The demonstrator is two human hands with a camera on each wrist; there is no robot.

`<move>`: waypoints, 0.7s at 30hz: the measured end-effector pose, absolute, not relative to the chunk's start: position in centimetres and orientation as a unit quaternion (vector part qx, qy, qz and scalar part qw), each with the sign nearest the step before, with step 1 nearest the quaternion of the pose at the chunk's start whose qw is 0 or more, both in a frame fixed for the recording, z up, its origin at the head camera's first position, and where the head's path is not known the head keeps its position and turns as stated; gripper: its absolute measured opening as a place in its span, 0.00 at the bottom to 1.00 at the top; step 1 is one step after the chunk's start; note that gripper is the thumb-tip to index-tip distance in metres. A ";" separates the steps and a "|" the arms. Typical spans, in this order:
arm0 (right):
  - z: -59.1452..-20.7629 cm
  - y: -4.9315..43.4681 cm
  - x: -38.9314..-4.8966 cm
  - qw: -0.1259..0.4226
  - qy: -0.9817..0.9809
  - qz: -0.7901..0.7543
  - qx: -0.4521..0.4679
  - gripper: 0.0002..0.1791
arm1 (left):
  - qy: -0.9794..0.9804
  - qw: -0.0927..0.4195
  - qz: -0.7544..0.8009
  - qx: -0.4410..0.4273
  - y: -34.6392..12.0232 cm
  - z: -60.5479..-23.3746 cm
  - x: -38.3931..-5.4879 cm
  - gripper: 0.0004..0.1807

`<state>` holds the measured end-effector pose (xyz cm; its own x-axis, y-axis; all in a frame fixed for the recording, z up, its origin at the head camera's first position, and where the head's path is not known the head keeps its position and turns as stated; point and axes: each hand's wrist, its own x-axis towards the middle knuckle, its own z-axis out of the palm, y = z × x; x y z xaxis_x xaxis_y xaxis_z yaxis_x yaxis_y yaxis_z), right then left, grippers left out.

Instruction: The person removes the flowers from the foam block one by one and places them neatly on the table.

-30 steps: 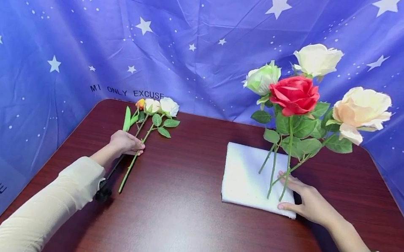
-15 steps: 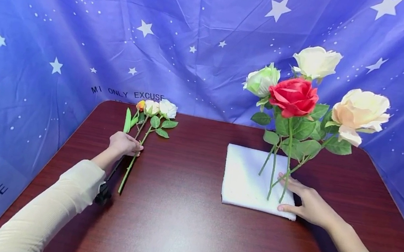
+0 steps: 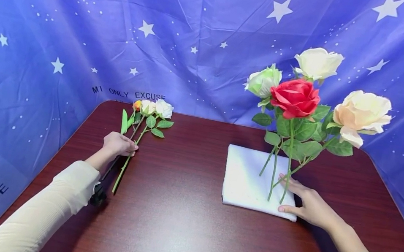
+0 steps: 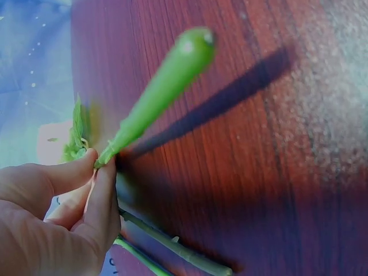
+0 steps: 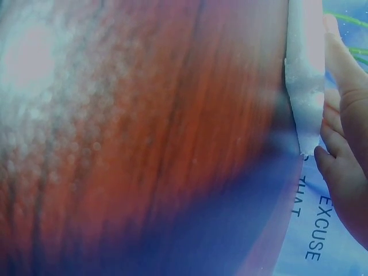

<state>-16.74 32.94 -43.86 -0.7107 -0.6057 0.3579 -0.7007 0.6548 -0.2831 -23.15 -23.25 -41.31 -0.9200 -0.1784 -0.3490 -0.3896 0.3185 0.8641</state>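
Observation:
My left hand [image 3: 119, 144] pinches the green stem of a white rose [image 3: 163, 109] between thumb and fingers, over the table's left side. In the left wrist view the cut end of that stem [image 4: 167, 83] points toward the camera, apart from its shadow. A cream-pink rose [image 3: 148, 107] and an orange flower [image 3: 137, 105] lie beside it, partly hidden by the hand. My right hand [image 3: 310, 204] rests on the right edge of a white foam block [image 3: 242, 178], thumb and fingers extended. Standing in the block are a red rose [image 3: 295, 98] and several paler roses.
The upright blooms include a peach rose [image 3: 362, 114], a white rose [image 3: 318, 64] and a greenish-white rose [image 3: 264, 81], with leaves spreading above the right hand. A dark red wooden table [image 3: 173, 224] bears everything. Blue star-patterned cloth [image 3: 207, 28] hangs close behind and at both sides.
My left hand has shifted slightly left with the white rose, and the flowers beside it have moved slightly too. My right hand stays on the foam block.

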 end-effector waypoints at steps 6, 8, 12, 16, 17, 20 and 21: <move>-43.8 32.9 -16.7 0.119 -0.901 0.203 0.364 0.42 | 0.798 0.098 0.569 -0.172 -23.2 -41.4 -23.1 0.05; -43.9 32.9 -16.7 0.116 -0.902 0.203 0.363 0.42 | 0.795 0.099 0.573 -0.173 -23.1 -41.4 -23.1 0.06; -43.8 32.8 -16.7 0.111 -0.903 0.205 0.361 0.42 | 0.801 0.097 0.563 -0.177 -22.9 -41.3 -23.0 0.09; -43.8 32.8 -16.7 0.111 -0.903 0.206 0.359 0.41 | 0.822 0.094 0.535 -0.170 -22.9 -41.2 -23.1 0.13; -43.8 32.8 -16.7 0.111 -0.904 0.207 0.358 0.41 | 0.829 0.093 0.526 -0.166 -23.0 -41.1 -23.2 0.14; -43.8 32.8 -16.6 0.108 -0.905 0.206 0.355 0.41 | 0.845 0.092 0.502 -0.162 -23.0 -41.0 -23.3 0.16; -43.8 32.8 -16.6 0.108 -0.906 0.207 0.353 0.41 | 0.850 0.093 0.495 -0.159 -23.0 -40.9 -23.4 0.17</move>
